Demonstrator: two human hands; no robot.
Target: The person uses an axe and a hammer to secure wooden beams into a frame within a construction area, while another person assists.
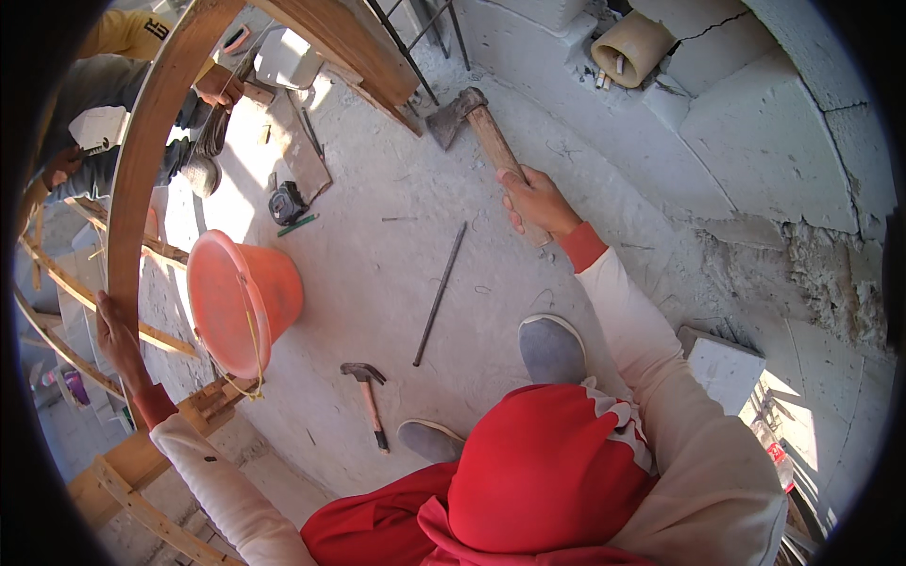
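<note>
My right hand (542,201) is closed round the wooden handle of an axe (493,137), whose dark, worn head points away from me, close to the grey block wall. Off to the left, my left hand (121,341) holds the lower part of a long curved wooden board (142,160) that runs up past the top of the view. The fingertips and thumb there are partly hidden. Beside this board stands a tilted orange bucket (269,292) with a thin handle. A claw hammer (370,401) lies on the floor near my feet.
A metal rod (440,294) lies mid-floor. A tape measure (286,203) and a green pencil-like stick (298,225) sit beyond the bucket. Another person's hand (219,87) shows at upper left. A clay pipe (630,50) juts from the wall; a pale block (722,370) rests at right.
</note>
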